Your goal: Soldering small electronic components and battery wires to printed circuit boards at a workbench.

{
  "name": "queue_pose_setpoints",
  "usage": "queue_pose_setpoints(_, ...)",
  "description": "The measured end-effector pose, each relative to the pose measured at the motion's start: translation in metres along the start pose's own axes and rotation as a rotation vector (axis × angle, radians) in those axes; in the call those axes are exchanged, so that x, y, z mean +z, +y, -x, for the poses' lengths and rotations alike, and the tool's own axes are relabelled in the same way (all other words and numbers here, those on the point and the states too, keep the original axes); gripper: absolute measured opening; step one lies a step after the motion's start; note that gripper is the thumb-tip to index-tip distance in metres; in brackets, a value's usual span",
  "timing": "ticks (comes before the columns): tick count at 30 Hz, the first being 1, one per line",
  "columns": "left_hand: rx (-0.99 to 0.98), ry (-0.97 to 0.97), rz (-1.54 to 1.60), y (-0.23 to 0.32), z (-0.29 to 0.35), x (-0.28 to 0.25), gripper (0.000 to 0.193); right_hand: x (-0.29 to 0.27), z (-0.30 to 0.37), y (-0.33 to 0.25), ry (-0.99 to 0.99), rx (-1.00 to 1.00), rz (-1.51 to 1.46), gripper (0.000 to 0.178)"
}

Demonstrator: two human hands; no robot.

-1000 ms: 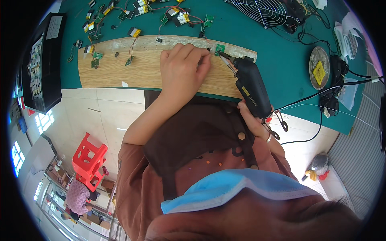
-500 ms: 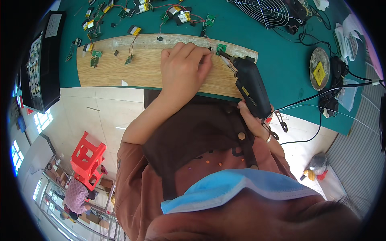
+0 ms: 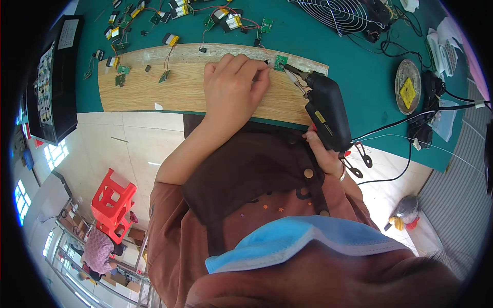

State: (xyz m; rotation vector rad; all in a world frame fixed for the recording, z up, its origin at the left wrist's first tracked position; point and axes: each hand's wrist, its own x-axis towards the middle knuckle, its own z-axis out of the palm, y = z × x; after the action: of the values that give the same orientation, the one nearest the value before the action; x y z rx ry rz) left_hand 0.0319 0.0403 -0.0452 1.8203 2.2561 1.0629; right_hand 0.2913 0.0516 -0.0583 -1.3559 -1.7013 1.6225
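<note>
My left hand [image 3: 232, 86] rests over the wooden board [image 3: 179, 95], thumb and forefinger pinched together. At the fingertips sits a tiny black part [image 3: 266, 62], with a thin red wire running close by; what exactly is pinched is hidden. Just right of them lies a small green circuit board [image 3: 281, 62]. My right hand [image 3: 324, 153] is wrapped around a black soldering gun [image 3: 329, 110], mostly behind its body. Its tip and thin feed tube point at the circuit board's right edge; whether they touch it I cannot tell.
Several battery packs [image 3: 171, 39] with wires and circuit boards spread across the green mat [image 3: 370, 66]. A fan grille [image 3: 336, 15] stands far right, near a round metal dish [image 3: 400, 97] holding a yellow sponge [image 3: 408, 93]. Cables [image 3: 385, 126] trail rightward from the gun. A black bin [image 3: 64, 77] is left.
The soldering gun has shifted slightly right, its tip drawn a little away from the circuit board. My left hand has hardly moved.
</note>
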Motion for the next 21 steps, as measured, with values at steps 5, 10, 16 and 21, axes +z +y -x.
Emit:
queue_pose_setpoints(5,0.010,0.000,-0.009,0.000,-0.002,-0.003,0.009,0.003,0.000,-0.009,0.018,-0.030,-0.035,0.021)
queue_pose_setpoints(10,0.035,0.043,0.064,-0.003,-0.001,-0.002,0.011,0.002,0.002,-0.019,0.035,0.024,-0.167,0.020)
queue_pose_setpoints(16,0.111,-0.006,0.010,0.003,-0.019,-0.015,0.014,-0.003,-0.002,-0.032,0.054,-0.055,-0.359,0.034)
queue_pose_setpoints(21,0.246,-0.127,-0.085,0.005,-0.037,-0.010,0.014,-0.003,0.001,-0.033,0.050,-0.046,-0.411,0.037)
